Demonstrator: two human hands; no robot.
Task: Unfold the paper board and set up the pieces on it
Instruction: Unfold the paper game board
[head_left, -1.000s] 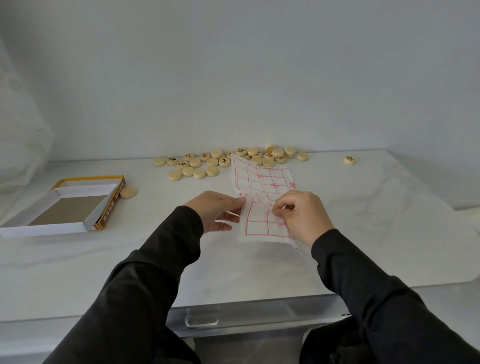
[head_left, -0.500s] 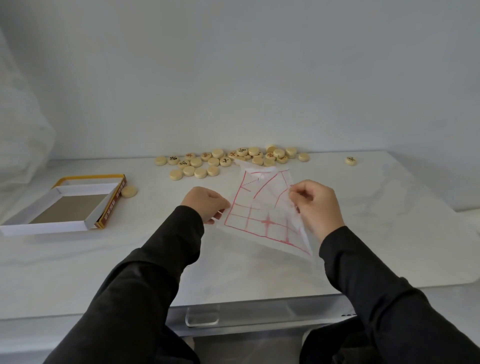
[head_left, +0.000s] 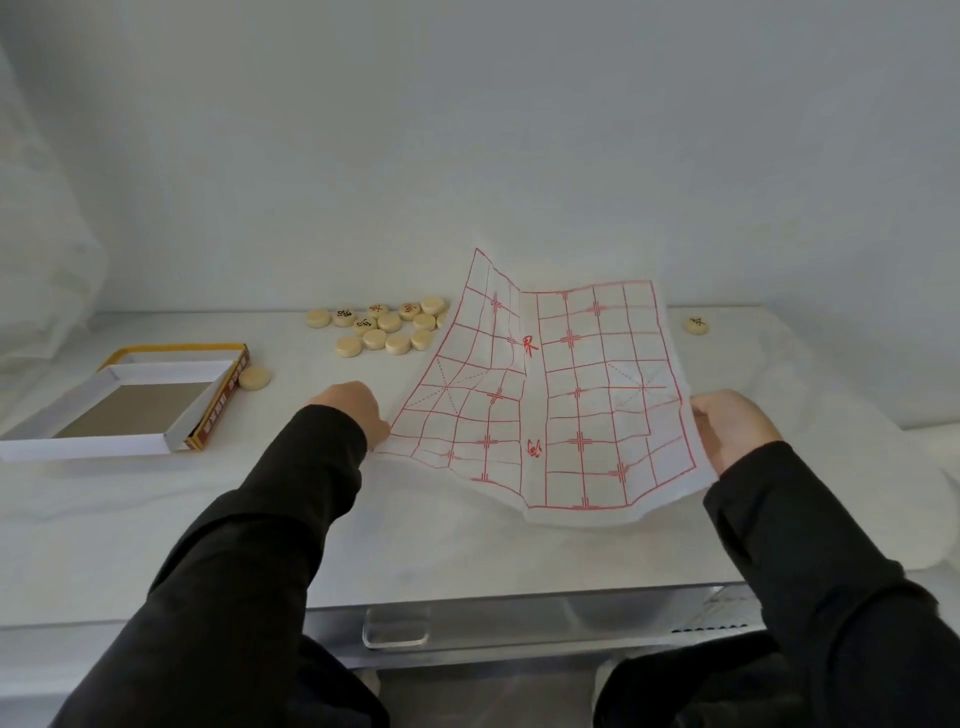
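Over the table (head_left: 260, 519), paper board (head_left: 545, 405) spans both hands.

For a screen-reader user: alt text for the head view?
Left hand and right hand hold a creased, red-gridded paper board by its side edges, not flat on the white table. Round pieces lie farther back; an open box sits at left.

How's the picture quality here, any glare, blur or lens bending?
Head view: soft, even light, no glare on the white table; only a faint shadow under the lifted paper board. Its red grid is sharp; marks on the far pieces are small and soft. Wide-angle lens makes the near sleeves loom large.
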